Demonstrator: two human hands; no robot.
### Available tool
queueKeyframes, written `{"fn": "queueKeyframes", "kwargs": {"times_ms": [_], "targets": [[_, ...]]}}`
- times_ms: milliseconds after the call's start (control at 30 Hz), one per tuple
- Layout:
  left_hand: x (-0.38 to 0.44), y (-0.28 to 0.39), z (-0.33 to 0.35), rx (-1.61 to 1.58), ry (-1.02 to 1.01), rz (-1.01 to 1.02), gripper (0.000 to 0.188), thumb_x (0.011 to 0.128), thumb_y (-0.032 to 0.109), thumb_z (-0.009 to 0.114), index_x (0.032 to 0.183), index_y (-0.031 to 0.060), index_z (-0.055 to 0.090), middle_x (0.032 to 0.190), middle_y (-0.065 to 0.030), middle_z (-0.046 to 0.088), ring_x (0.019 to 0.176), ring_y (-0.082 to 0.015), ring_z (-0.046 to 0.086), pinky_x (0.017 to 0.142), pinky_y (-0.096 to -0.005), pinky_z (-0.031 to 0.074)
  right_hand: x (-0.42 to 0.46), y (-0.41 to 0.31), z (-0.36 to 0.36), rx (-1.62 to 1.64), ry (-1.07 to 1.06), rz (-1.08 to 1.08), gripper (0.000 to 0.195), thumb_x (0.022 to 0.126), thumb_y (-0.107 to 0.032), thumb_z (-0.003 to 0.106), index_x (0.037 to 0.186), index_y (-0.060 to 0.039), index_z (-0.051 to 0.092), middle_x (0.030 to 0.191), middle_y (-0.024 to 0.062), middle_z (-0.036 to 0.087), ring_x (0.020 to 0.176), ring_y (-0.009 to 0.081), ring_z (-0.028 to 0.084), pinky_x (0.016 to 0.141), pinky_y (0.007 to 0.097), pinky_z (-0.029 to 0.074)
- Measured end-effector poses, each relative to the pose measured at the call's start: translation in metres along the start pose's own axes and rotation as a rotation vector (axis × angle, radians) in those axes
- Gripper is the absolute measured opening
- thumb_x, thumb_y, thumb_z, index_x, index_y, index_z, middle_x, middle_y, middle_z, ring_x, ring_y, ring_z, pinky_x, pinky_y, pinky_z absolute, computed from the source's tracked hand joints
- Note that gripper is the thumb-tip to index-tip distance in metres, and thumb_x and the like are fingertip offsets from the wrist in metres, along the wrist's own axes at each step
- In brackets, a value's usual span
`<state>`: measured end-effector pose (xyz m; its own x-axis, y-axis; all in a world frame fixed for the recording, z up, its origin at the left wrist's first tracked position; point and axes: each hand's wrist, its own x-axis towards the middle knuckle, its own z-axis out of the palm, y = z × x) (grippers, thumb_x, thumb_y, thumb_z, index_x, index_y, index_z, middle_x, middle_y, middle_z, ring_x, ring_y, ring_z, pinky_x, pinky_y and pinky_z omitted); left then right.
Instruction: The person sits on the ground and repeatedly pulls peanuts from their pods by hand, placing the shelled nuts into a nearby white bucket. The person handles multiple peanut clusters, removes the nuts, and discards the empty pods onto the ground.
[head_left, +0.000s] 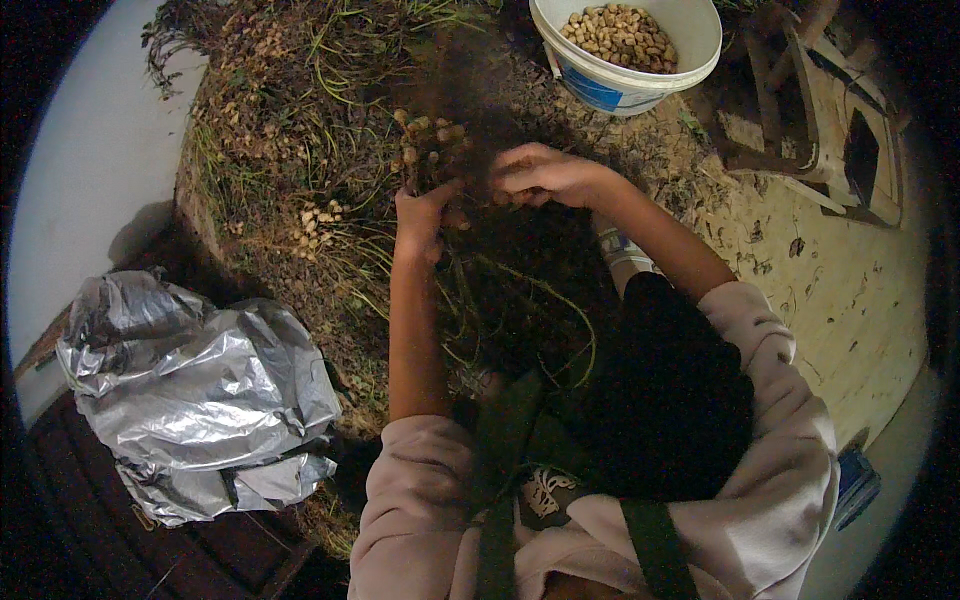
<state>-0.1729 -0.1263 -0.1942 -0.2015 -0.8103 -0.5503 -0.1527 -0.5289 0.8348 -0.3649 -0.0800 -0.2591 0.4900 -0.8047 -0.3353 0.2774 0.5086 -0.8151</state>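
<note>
My left hand (425, 221) grips a bunch of uprooted peanut plants by the stems. A cluster of peanut pods (431, 141) sticks up above its thumb, and long green stems (559, 289) trail below toward my lap. To the right of that bunch, my right hand (546, 177) is held with its fingers curled. Motion blur and dark shadow hide whether anything is between those fingers. Ahead to the right stands a white plastic bucket (626, 94) with a blue label, holding loose peanuts (621, 37) in their shells.
A large heap of peanut plants (262, 142) lies to the left, against a pale wall (82, 142). Crumpled silver sheeting (210, 382) sits nearer on the left. At the right are a plastic stool (832, 142) and a pale floor (847, 307) strewn with soil and leaf bits.
</note>
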Motion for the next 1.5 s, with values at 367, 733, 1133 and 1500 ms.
{"fn": "queueKeyframes", "kwargs": {"times_ms": [367, 733, 1133, 1500], "targets": [[0.000, -0.008, 0.007, 0.314, -0.201, 0.122, 0.023, 0.069, 0.010, 0.069, 0.089, 0.0029, 0.061, 0.071, -0.0017, 0.060, 0.052, -0.0119, 0.053, 0.043, -0.0258, 0.039, 0.008, 0.004, 0.013, -0.689, 0.296, -0.336, 0.012, 0.079, -0.011, 0.061, 0.085, -0.0009, 0.060, 0.085, 0.0051, 0.061, 0.078, 0.0108, 0.053, 0.069, 0.0256, 0.043], [-0.004, -0.011, -0.010, -0.013, 0.098, -0.170, 0.022, 0.074, 0.010, 0.066, 0.092, 0.0039, 0.056, 0.073, -0.0050, 0.057, 0.055, -0.0175, 0.054, 0.045, -0.0316, 0.045, -0.047, -0.086, -0.066, -1.029, 1.134, -0.767, 0.018, 0.081, -0.020, 0.053, 0.085, -0.0041, 0.060, 0.082, 0.0166, 0.061, 0.073, 0.0345, 0.059, 0.067, 0.0390, 0.046], [0.004, -0.018, -0.011, -0.179, 0.074, -0.005, 0.031, 0.074, 0.015, 0.069, 0.099, 0.0006, 0.056, 0.075, -0.0044, 0.056, 0.061, -0.0166, 0.053, 0.048, -0.0315, 0.042, 0.022, 0.030, 0.047, -0.713, 0.162, -0.312, 0.029, 0.080, -0.031, 0.059, 0.088, -0.0040, 0.063, 0.079, 0.0107, 0.062, 0.072, 0.0176, 0.058, 0.065, 0.0327, 0.046], [-0.007, -0.019, -0.003, 0.001, 0.106, -0.003, 0.033, 0.072, 0.015, 0.072, 0.097, 0.0006, 0.055, 0.074, -0.0046, 0.058, 0.058, -0.0175, 0.053, 0.051, -0.0302, 0.044, 0.015, 0.023, 0.021, -1.249, 0.425, -0.300, 0.017, 0.073, -0.022, 0.063, 0.079, -0.0060, 0.065, 0.073, 0.0159, 0.061, 0.070, 0.0321, 0.060, 0.062, 0.0387, 0.047]]}}
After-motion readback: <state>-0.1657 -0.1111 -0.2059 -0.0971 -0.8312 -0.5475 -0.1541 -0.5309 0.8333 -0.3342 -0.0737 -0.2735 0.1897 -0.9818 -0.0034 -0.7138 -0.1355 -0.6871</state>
